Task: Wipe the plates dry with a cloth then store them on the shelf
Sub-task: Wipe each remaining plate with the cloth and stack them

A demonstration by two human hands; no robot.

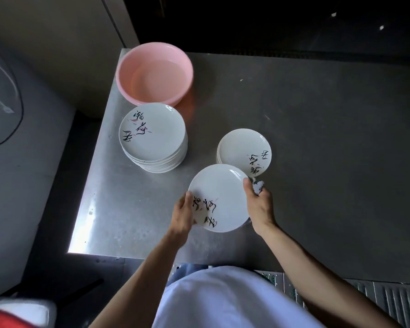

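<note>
I hold a white plate (219, 192) with black brush writing above the steel table, near its front edge. My left hand (183, 213) grips the plate's left rim, thumb on top. My right hand (259, 205) grips the right rim, with a white cloth (258, 186) bunched between the fingers and the plate's edge; most of the cloth is hidden. A tall stack of matching plates (153, 136) stands to the left. A short stack of plates (244, 150) sits just behind the held plate.
A pink plastic basin (154, 74) stands at the back left corner of the steel table (329, 162). The table's left edge drops to a dark floor. A metal grate (388, 301) lies at the lower right. No shelf is in view.
</note>
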